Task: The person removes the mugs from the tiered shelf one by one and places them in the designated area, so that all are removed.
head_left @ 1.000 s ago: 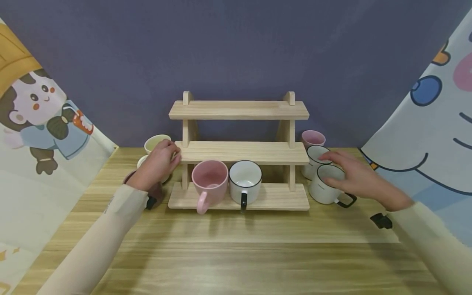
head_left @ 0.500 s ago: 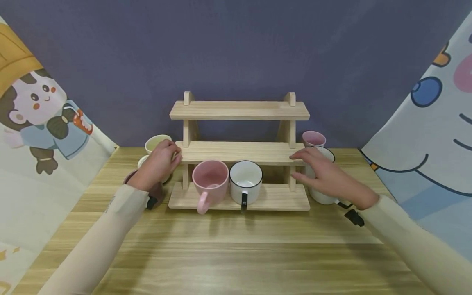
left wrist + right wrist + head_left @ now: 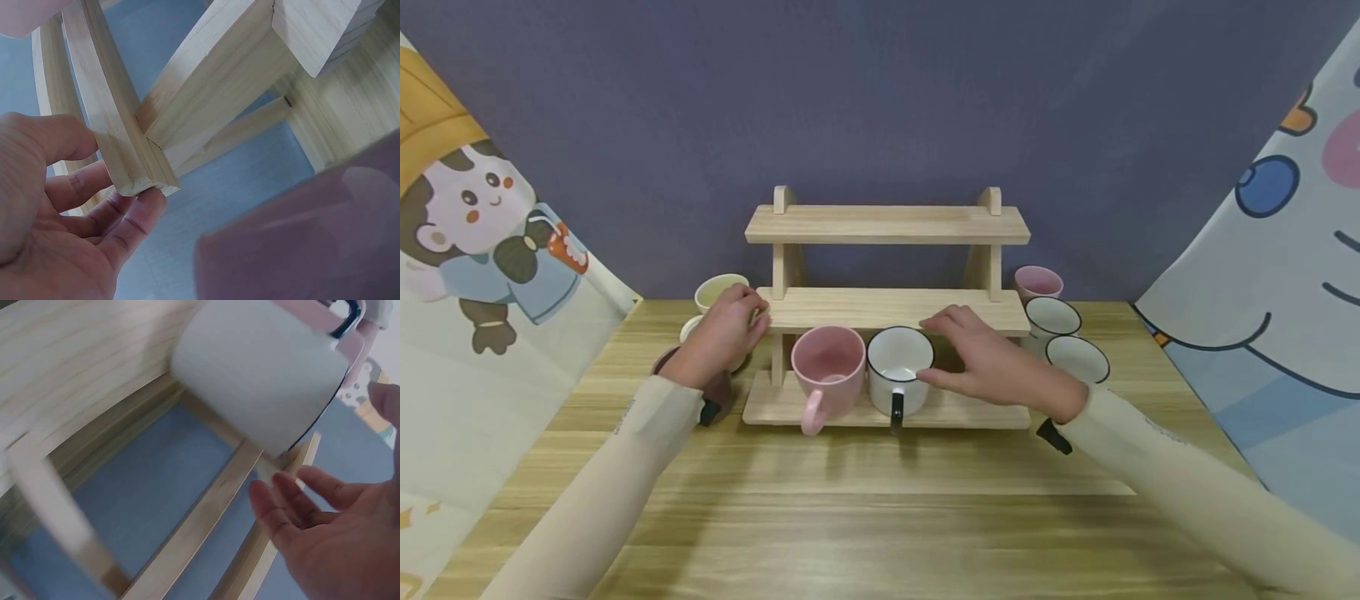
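A three-tier wooden shelf rack stands on the table. My left hand grips the left end of its middle board, and in the left wrist view the fingers curl under that board end. On the bottom board sit a pink mug and, to its right, a white enamel mug with a dark rim and black handle. Both handles face me. My right hand reaches from the right, thumb and fingers spread beside the white mug's rim. In the right wrist view a gap shows between its fingers and the mug.
Right of the rack stand two white mugs and a pink cup. To the left are a pale yellow cup, a whitish cup and a dark purplish mug, partly hidden by my left arm. A dark backdrop rises behind.
My right hand has moved left, from over the white mugs beside the rack to the white mug on the bottom board. The left hand has stayed in place.
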`<act>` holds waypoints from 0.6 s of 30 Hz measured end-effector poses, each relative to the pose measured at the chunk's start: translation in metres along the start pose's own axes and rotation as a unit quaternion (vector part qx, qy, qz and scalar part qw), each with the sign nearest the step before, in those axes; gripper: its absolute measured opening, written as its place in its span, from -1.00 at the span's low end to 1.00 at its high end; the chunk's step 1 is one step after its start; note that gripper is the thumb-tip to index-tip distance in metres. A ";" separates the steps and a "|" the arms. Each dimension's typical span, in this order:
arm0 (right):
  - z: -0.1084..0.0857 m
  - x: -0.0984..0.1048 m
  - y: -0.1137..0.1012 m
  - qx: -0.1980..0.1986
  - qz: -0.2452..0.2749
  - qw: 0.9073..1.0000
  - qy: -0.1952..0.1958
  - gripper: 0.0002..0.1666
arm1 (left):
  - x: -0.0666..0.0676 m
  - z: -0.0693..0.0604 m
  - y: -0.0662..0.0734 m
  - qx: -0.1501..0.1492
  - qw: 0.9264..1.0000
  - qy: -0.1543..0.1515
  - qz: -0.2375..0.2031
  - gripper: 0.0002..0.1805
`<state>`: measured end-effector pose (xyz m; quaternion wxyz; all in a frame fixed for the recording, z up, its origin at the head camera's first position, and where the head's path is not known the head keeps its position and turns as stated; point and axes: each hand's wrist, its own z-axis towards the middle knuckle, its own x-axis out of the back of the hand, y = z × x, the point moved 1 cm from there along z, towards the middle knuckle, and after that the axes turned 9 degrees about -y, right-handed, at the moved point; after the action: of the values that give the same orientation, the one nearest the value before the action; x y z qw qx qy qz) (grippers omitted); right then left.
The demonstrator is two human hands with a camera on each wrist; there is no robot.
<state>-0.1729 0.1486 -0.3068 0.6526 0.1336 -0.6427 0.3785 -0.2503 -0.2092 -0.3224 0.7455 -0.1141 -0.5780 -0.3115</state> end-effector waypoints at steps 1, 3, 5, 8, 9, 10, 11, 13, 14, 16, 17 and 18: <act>0.003 -0.001 -0.003 -0.005 0.000 1.000 -0.005 -0.17 | 0.000 0.000 0.000 0.000 1.000 0.001 0.000 -0.80; 0.010 -0.004 -0.007 -0.017 -0.007 1.000 -0.014 -0.09 | -0.001 0.001 0.000 -0.002 1.000 0.002 0.000 -0.80; 0.015 -0.007 -0.010 -0.031 -0.008 0.999 -0.023 -0.01 | -0.001 0.001 0.000 -0.003 1.000 0.002 0.001 -0.79; 0.022 -0.012 -0.012 -0.055 -0.011 0.998 -0.035 0.08 | -0.001 0.001 0.000 -0.002 1.000 -0.002 0.001 -0.79; 0.025 -0.013 -0.013 -0.062 -0.010 0.997 -0.039 0.11 | -0.001 0.001 0.001 -0.001 1.000 -0.002 0.000 -0.79; 0.027 -0.014 -0.014 -0.069 -0.009 0.997 -0.042 0.13 | -0.001 0.001 0.001 0.001 1.000 -0.003 0.001 -0.79; 0.029 -0.015 -0.016 -0.076 -0.009 0.996 -0.043 0.15 | 0.000 0.001 0.001 0.002 1.000 -0.003 0.000 -0.79; 0.032 -0.017 -0.018 -0.089 -0.008 0.995 -0.043 0.17 | 0.000 0.000 0.001 0.004 1.000 -0.003 -0.001 -0.79; 0.034 -0.018 -0.020 -0.093 -0.007 0.995 -0.042 0.17 | 0.001 0.000 0.001 0.005 1.000 -0.003 -0.001 -0.79; 0.036 -0.018 -0.022 -0.099 -0.009 0.994 -0.038 0.15 | 0.001 0.000 0.001 0.005 1.000 -0.003 -0.001 -0.79; 0.037 -0.019 -0.023 -0.098 -0.013 0.994 -0.034 0.13 | 0.000 0.000 0.001 0.005 1.000 -0.002 -0.001 -0.79; 0.038 -0.019 -0.023 -0.097 -0.018 0.995 -0.030 0.11 | 0.000 0.000 0.000 0.004 1.000 -0.002 0.000 -0.79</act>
<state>-0.1836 0.1013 -0.3122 0.6495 0.0925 -0.6931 0.2988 -0.2503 -0.2090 -0.3223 0.7449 -0.1116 -0.5806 -0.3091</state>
